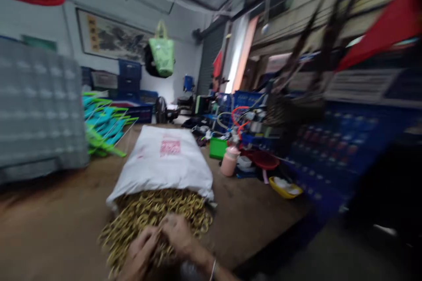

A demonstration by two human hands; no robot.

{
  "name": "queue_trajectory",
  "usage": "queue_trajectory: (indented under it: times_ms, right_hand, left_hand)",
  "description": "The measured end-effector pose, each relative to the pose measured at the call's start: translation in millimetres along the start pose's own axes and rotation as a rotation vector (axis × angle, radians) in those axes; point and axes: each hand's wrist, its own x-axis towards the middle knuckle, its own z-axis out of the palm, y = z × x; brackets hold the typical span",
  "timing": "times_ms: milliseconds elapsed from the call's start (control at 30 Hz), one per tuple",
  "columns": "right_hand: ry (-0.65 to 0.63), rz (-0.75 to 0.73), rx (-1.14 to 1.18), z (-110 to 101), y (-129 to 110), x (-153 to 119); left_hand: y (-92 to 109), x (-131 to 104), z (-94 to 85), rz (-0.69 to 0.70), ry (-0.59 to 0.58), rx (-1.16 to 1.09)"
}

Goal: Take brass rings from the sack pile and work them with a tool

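While both hands press together, the left hand (140,252) and right hand (178,232) grip brass rings (154,213) spilling toward them from the white sack (163,160) just beyond.

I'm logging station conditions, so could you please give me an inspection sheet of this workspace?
Surface: brown table, partly bare.
Job's things: heap of gold rings spilling from a white sack.
Clutter: pink bottle, green tub, red bowl, yellow dish, green-blue hangers.
Hands: left hand and right hand on the rings; grip blurred.
Cables: red hose.
Surroundings: green bag hanging, blue crates.
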Motion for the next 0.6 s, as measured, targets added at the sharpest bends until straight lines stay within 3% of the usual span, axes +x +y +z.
queue_trajectory:
  times_ms: [67,167,267,433,600]
  right_hand:
    - [-0.028,-0.005,0.072,-2,1,8]
    - [-0.038,-0.063,0.035,-9,-5,10]
    - [-0.030,-0.177,-0.167,-14,-10,2]
    - [-0.072,-0.329,-0.531,-8,-6,-10]
    - [-0.069,-0.358,-0.668,-2,-1,-10]
  left_hand:
    - [5,-6,-2.6,-0.015,-0.184,-0.118]
    - [13,-3,-2.5,0.004,-0.160,-0.246]
    - [17,-2,-3.4,0.039,-0.133,-0.315]
    - [15,-9,-8.0,0.061,-0.123,-0.330]
    - [12,-10,-10.4,0.045,-0.109,-0.315]
